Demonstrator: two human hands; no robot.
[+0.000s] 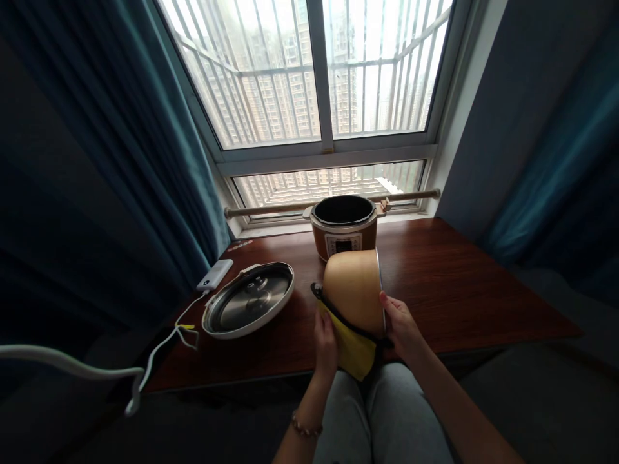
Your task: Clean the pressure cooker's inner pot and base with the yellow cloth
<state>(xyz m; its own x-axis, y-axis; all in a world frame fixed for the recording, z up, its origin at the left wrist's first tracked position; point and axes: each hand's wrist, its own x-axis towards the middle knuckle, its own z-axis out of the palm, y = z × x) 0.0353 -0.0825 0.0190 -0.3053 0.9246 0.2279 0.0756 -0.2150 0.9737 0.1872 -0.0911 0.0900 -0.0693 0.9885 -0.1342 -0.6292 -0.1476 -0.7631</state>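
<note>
A golden inner pot [352, 283] is tipped on its side above my lap, at the table's front edge. My right hand [402, 323] grips its rim on the right, thumb on the outer edge. Beneath the pot, my left hand [325, 338] presses a yellow cloth [356, 351] with a dark border against its lower side; the left fingers are closed on the cloth. Behind the pot stands the pressure cooker body [344, 235], its dark cavity uncovered. The cooker's round lid [249, 299] lies underside up on the left of the table.
The brown wooden table [459, 277] reaches to the window sill. A white power strip [214, 275] sits at its left edge, with a white cable [162, 345] running down from it. Blue curtains [159, 129] hang at the left, and a rod [275, 209] crosses before the window.
</note>
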